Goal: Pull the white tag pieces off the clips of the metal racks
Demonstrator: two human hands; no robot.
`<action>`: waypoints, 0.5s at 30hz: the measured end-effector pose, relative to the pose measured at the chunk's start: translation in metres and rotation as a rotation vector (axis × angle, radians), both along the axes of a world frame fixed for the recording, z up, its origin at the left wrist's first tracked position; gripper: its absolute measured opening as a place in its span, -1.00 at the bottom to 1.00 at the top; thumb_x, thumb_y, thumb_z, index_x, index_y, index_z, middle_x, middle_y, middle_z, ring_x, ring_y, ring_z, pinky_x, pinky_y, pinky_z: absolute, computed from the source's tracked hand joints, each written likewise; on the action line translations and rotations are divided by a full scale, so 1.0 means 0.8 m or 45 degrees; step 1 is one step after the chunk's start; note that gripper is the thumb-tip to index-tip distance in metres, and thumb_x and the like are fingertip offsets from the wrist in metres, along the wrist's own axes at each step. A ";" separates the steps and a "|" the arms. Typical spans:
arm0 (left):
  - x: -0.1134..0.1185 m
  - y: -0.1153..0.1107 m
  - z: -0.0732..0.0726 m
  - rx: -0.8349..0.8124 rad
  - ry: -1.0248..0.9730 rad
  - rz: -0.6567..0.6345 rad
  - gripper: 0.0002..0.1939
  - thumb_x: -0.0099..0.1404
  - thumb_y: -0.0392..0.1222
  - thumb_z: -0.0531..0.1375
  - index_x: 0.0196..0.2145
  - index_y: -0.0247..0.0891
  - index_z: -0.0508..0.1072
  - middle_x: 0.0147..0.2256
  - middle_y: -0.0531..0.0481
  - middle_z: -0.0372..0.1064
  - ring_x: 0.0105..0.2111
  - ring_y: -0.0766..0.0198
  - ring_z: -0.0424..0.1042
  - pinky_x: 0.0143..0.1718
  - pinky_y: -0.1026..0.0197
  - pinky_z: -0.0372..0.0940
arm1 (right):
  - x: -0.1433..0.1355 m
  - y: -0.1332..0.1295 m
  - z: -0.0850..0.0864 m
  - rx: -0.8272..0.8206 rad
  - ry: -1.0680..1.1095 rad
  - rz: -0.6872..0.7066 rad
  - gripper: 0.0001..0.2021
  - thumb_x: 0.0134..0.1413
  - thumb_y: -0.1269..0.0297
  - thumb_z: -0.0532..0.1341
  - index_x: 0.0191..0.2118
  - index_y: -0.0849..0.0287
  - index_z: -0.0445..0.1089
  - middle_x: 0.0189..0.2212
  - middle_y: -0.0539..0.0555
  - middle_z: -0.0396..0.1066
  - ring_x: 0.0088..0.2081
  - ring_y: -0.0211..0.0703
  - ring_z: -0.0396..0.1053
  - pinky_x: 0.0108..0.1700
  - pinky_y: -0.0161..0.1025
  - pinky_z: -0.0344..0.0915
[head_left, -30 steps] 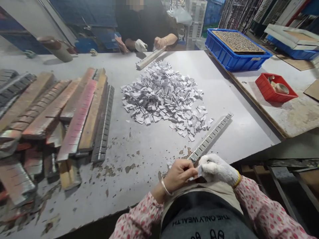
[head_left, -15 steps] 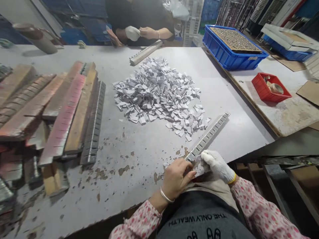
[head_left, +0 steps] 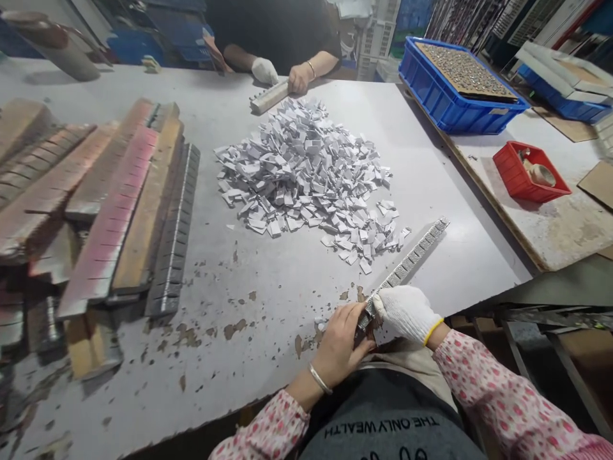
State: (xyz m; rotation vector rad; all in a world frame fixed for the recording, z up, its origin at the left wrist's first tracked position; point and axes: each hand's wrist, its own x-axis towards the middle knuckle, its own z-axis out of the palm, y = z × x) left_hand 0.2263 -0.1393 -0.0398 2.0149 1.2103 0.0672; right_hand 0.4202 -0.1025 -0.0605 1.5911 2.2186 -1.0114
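A narrow slotted bar (head_left: pixel 414 259), silvery with dark cuts along it, lies slanted on the table with its near end at the edge before me. My bare left hand (head_left: pixel 339 345) is closed round that near end, thumb on the close side. My right hand (head_left: pixel 407 313), in a white knitted glove with a yellow cuff, is closed with its fingertips against the bar beside the left hand. Whatever it may pinch is hidden. Beyond the bar is a big heap of small white flat pieces (head_left: pixel 306 172). Tiny white bits (head_left: pixel 320 324) lie by my left hand.
Slotted wooden and metal bars (head_left: pixel 129 211) are stacked at left. Across the table a co-worker's gloved hand (head_left: pixel 264 70) and bare hand (head_left: pixel 301 76) are at another bar (head_left: pixel 269 99). A blue crate (head_left: pixel 433 96) and a red bin (head_left: pixel 514 179) stand at right.
My right hand has moved left and forward from beside the bar onto its near end. My left hand keeps its grip. The co-worker's hands have come down to the far bar.
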 end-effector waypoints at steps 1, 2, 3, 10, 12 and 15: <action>-0.003 0.005 0.001 -0.058 -0.029 0.004 -0.38 0.25 -0.19 0.22 0.20 -0.23 0.09 0.11 -0.21 0.21 0.11 -0.03 0.20 0.14 -0.13 0.19 | -0.003 0.008 0.005 -0.079 -0.008 0.050 -0.77 0.22 0.28 0.08 -0.30 0.18 0.47 -0.38 0.18 0.50 -0.32 0.06 0.48 -0.32 -0.19 0.27; -0.007 0.011 0.003 -0.125 -0.059 0.003 -0.40 0.26 -0.14 0.22 0.20 -0.21 0.10 0.09 -0.19 0.23 0.08 0.00 0.23 0.11 -0.09 0.23 | -0.005 0.014 0.011 -0.152 -0.014 0.084 -0.81 0.18 0.30 0.12 -0.30 0.18 0.48 -0.37 0.20 0.51 -0.30 0.10 0.49 -0.31 -0.15 0.30; -0.010 0.019 0.005 -0.181 -0.084 0.006 -0.45 0.29 -0.12 0.19 0.18 -0.20 0.13 0.06 -0.17 0.27 0.04 0.04 0.28 0.06 -0.03 0.27 | -0.008 0.019 0.015 -0.207 -0.022 0.100 -0.84 0.13 0.33 0.15 -0.30 0.20 0.50 -0.37 0.21 0.51 -0.29 0.14 0.50 -0.30 -0.12 0.33; 0.017 0.103 -0.015 0.075 0.147 0.028 -0.64 0.29 -0.44 0.02 0.01 -0.24 0.32 -0.12 -0.13 0.32 -0.15 0.14 0.37 -0.14 0.10 0.35 | -0.014 0.002 0.013 -0.029 0.000 -0.086 -0.78 0.22 0.33 0.08 -0.30 0.22 0.48 -0.39 0.23 0.51 -0.32 0.10 0.51 -0.33 -0.17 0.31; 0.035 0.125 -0.035 0.100 0.249 -0.113 -0.64 0.25 -0.51 0.03 -0.05 -0.25 0.36 -0.09 -0.15 0.30 -0.12 0.12 0.35 -0.13 0.08 0.34 | -0.011 -0.005 0.006 0.015 0.024 -0.121 -0.72 0.29 0.23 0.04 -0.30 0.19 0.46 -0.39 0.19 0.51 -0.32 0.05 0.50 -0.33 -0.21 0.27; 0.050 0.146 -0.062 0.074 0.274 -0.250 -0.72 0.21 -0.55 0.06 -0.22 -0.27 0.40 -0.11 -0.16 0.32 -0.11 0.12 0.33 -0.09 0.07 0.30 | 0.004 -0.010 0.001 0.004 0.165 -0.165 -0.62 0.35 0.10 -0.04 -0.33 0.16 0.41 -0.40 0.13 0.50 -0.34 -0.05 0.48 -0.35 -0.27 0.21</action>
